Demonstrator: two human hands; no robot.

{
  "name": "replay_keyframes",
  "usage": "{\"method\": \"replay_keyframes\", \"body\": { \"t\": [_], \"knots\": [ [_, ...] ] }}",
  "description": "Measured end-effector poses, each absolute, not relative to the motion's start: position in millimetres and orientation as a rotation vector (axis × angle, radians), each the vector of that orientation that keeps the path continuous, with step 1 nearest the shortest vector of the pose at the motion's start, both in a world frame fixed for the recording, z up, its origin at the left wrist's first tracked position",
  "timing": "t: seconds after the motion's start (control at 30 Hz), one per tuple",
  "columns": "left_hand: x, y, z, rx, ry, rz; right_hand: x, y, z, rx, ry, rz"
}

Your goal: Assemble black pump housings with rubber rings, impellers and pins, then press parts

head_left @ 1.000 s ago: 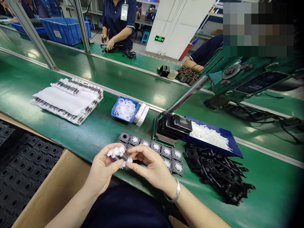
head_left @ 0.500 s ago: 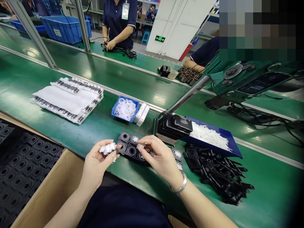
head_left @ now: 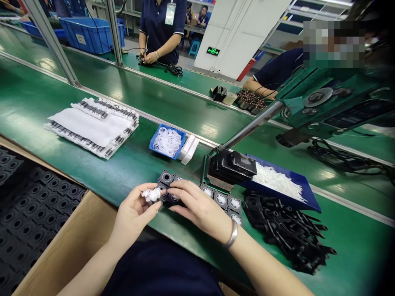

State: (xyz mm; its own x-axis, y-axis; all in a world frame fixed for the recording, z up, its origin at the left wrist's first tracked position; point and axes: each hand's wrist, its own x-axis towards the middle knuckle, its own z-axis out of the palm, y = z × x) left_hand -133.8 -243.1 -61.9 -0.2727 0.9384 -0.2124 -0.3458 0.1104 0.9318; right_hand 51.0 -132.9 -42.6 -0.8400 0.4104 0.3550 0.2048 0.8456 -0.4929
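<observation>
My left hand (head_left: 135,211) is closed around a bunch of small white impellers (head_left: 151,195) beside the rows of black square housings. My right hand (head_left: 197,205) reaches over those rows with its fingers apart, its fingertips close to a white impeller (head_left: 175,197) seated in one housing. Near my left fingertips, one black housing (head_left: 167,177) shows a bare ring-shaped hole. Farther right, several housings hold white impellers, among them a filled housing (head_left: 221,200). My right hand and wrist hide part of the rows.
Behind the housings stands a blue tray of white rings (head_left: 167,142), next to a white block (head_left: 189,150). To the right are a press (head_left: 228,164), a blue bin (head_left: 311,197) of white pieces and a pile of black parts (head_left: 286,230). Co-workers sit across the bench.
My right hand has moved left and loosened its pinch. A white impeller now sits in a housing that was bare. My left hand still holds its bunch. The view has shifted slightly.
</observation>
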Motion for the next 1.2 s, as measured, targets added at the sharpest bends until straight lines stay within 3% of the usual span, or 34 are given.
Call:
{"method": "replay_keyframes", "body": {
  "t": [0.2, 0.47, 0.6, 0.9, 1.2],
  "knots": [
    [-129, -244, -65, 0.768, 1.161, 1.389, 39, -132, -24, -0.4, -2.447, 1.052],
    [-140, -243, -62, 0.627, 1.094, 1.373, 24, -123, -29, -0.539, -2.063, 1.284],
    [-146, -241, -59, 0.579, 1.166, 1.447, 19, -103, -39, -0.733, -2.064, 0.998],
    [-146, -245, -68, 0.694, 1.291, 1.393, 13, -98, -43, -0.494, -2.663, 0.414],
    [-147, -248, -69, 0.968, 1.385, 1.303, 10, -139, -25, -0.491, -2.394, 1.095]
  ]
}}
